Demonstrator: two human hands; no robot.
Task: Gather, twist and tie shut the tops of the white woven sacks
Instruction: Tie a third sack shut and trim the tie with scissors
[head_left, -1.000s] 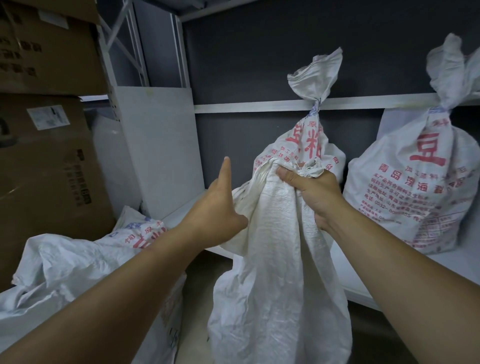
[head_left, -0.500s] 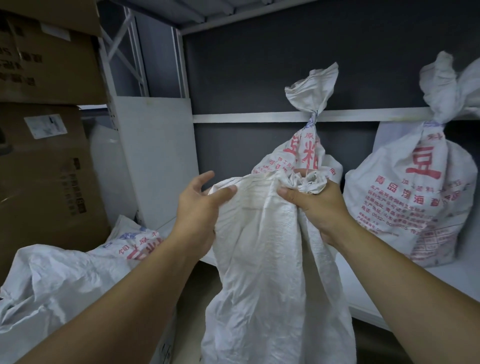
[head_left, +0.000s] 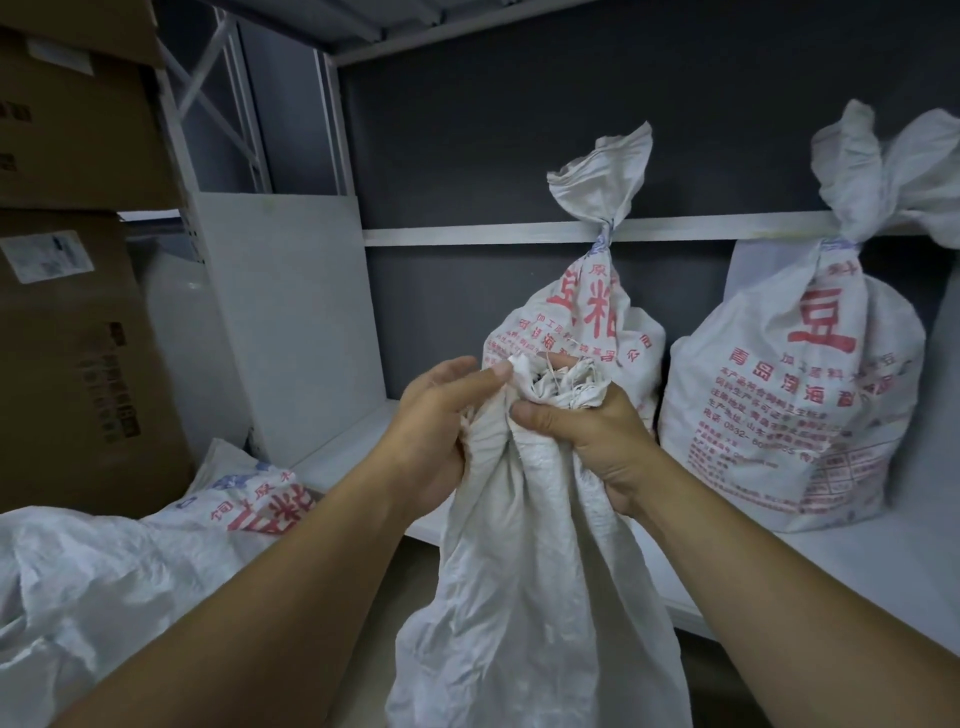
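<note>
Sack (head_left: 524, 597) neck bunched in your clenched left hand (head_left: 431, 431) and right hand (head_left: 587, 436), contents hidden, two tied sacks (head_left: 582, 322) on shelf (head_left: 831, 566) behind.

A plain white woven sack (head_left: 524, 597) hangs upright in front of the white shelf (head_left: 857, 561), its crumpled mouth bunched into a narrow neck and not yet tied. On that shelf stand two full white woven sacks printed in red (head_left: 582, 322) (head_left: 800, 395), side by side behind the plain one, each upright with its top already twisted and tied. A fourth red-printed white sack (head_left: 156, 545) lies slumped and open, low to the left of the shelf.
</note>
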